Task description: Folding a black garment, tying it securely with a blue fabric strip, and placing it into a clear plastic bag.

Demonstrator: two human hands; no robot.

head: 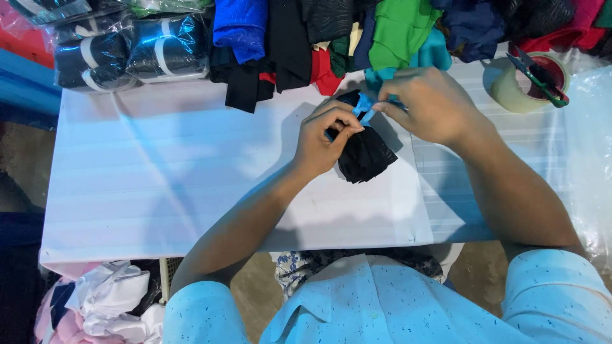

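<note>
A: Where's the black bundle (364,155)?
B: Right between the hands, lying on the tabletop (191,172). Its long axis runs from the blue strip (364,108) at its far end back toward the person.
A: Which hand is on it?
B: Both. The left hand (326,137) is clamped on the bundle's upper part; the right hand (430,105) pinches the strip from the far right side. They nearly touch.
A: What lies beyond them?
B: Folded clothes (389,32) just past the hands. A tape roll (529,83) with scissors (539,76) across it sits right of the right hand, and wrapped packs (131,54) well left.
</note>
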